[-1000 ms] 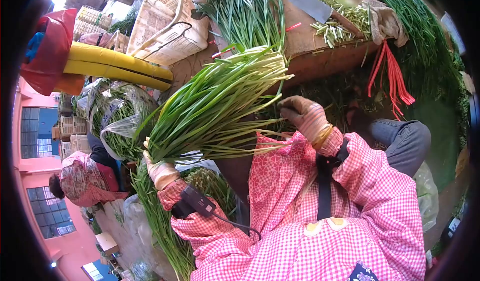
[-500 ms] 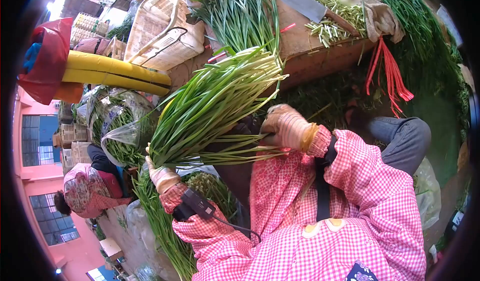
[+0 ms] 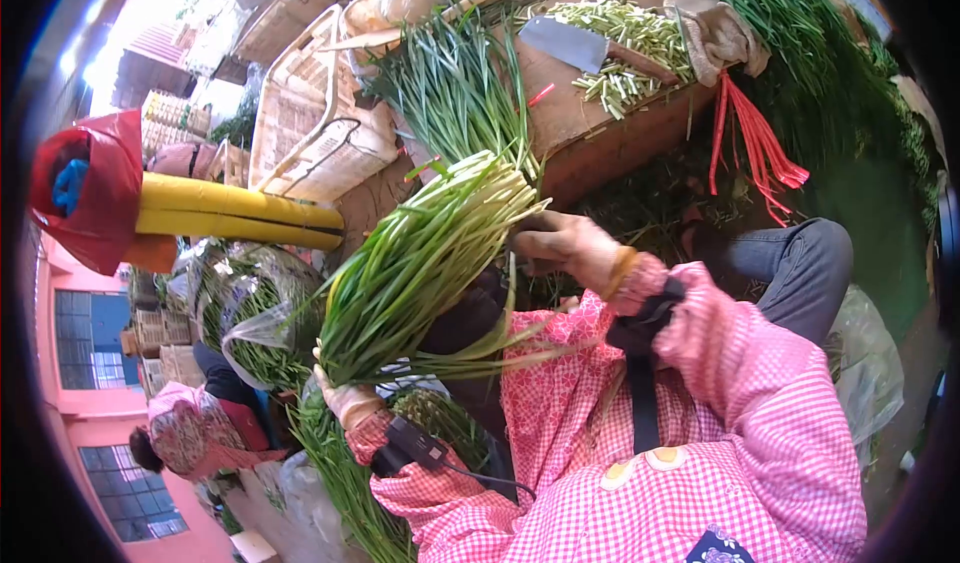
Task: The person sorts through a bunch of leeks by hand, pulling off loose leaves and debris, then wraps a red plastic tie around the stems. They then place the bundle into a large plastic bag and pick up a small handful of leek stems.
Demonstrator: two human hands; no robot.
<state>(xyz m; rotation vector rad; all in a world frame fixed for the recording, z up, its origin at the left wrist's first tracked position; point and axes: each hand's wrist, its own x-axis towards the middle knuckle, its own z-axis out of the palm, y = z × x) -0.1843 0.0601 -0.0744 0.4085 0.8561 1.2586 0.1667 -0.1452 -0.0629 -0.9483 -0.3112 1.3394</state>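
A thick bunch of garlic chives (image 3: 420,273) slants across the middle, pale stem ends at the upper right and green leaves at the lower left. My left hand (image 3: 350,400), in a pale glove, is closed around the leafy end. At the stem ends is my right hand (image 3: 575,248), its dark-tipped fingers pressed together against the lower edge of the stems. Whatever those fingers pinch is hidden. A few loose leaves droop below the bunch toward my lap. Behind it, more chives (image 3: 455,93) lie on a wooden board (image 3: 580,148).
A cleaver (image 3: 565,43) rests among chopped stem pieces (image 3: 625,93) on the board. Red ties (image 3: 745,153) hang from its edge near a cloth (image 3: 715,38). A basket (image 3: 320,113), a yellow post (image 3: 240,210) and bagged greens (image 3: 260,303) stand left. Another person (image 3: 205,423) bends over behind.
My right hand has moved up and slightly left, from below the bunch to its stem ends. The bunch and my left hand sit a little lower in view, and the camera has shifted.
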